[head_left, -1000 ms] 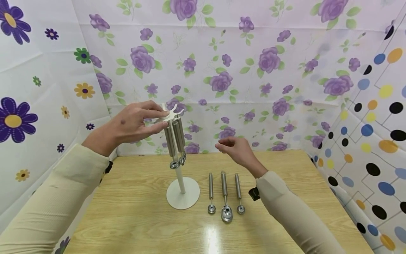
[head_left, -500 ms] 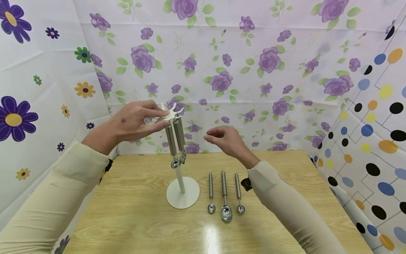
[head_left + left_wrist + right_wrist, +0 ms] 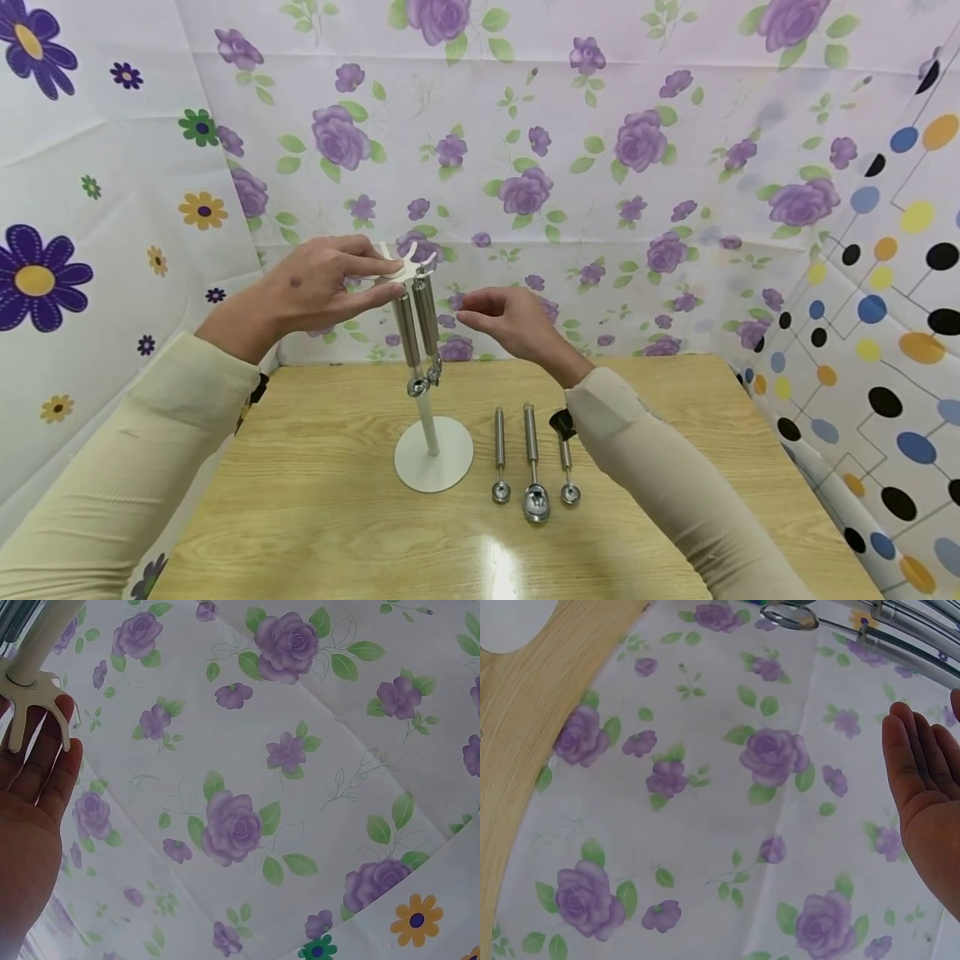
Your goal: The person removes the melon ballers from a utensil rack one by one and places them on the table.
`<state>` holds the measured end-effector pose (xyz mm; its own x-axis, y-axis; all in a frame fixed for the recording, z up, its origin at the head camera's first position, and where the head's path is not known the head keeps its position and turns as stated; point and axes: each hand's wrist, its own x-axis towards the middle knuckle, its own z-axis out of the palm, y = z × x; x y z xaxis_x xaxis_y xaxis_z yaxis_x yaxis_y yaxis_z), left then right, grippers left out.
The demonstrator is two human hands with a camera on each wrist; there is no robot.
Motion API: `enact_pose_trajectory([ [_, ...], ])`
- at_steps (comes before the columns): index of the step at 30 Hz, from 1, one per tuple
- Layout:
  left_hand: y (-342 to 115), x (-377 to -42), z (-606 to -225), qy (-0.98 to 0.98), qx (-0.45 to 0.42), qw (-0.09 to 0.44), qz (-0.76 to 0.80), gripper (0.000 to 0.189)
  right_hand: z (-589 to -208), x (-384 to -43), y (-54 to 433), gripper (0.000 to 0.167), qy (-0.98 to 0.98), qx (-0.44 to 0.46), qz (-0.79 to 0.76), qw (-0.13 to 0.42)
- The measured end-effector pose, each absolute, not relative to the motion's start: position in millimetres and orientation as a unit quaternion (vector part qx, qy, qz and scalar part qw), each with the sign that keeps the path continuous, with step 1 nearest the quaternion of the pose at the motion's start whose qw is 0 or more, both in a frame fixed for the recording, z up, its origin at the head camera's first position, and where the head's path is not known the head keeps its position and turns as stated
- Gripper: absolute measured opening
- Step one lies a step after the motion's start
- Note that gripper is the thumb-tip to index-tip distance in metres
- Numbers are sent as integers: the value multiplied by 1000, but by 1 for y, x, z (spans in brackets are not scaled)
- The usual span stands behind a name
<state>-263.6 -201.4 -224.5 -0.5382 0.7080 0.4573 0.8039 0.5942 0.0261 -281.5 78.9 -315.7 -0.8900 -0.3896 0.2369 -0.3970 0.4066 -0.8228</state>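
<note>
My left hand (image 3: pixel 322 279) grips the hooked top of a white utensil stand (image 3: pixel 423 475), thumb and fingers on its left side. Up close in the left wrist view, the fingers lie against the curved white prongs (image 3: pixel 34 705). Steel-handled scoops, one of them a long scoop (image 3: pixel 407 333), hang head down from the stand's right side. My right hand (image 3: pixel 517 323) is raised just right of these hanging scoops, fingers loosely bent and holding nothing. It appears below the hanging scoop handles (image 3: pixel 907 652) in the right wrist view.
Three more scoops lie side by side on the wooden table (image 3: pixel 315 500): a small left one (image 3: pixel 500 442), a larger middle one (image 3: pixel 532 437) and a small right one (image 3: pixel 570 493), partly covered by the right wrist strap. Flowered cloth (image 3: pixel 585 192) hangs behind the table.
My right hand has moved left and slightly up, closer to the hanging scoops. The left hand has kept its hold on the stand's top.
</note>
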Motion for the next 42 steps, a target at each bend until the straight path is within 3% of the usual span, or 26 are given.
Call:
enact_pose_trajectory([
  [14,-202,-264,-224,-869,-436,205,-113,37,-315,-294,55,38,-800,273,534,-20],
  [23,-202,-262,-224,-873,-427,203,-118,37,-316,-296,47,32,-774,296,559,-29],
  [42,-201,-264,-226,-869,-431,211,-121,36,-315,-292,53,25,-799,291,522,62],
])
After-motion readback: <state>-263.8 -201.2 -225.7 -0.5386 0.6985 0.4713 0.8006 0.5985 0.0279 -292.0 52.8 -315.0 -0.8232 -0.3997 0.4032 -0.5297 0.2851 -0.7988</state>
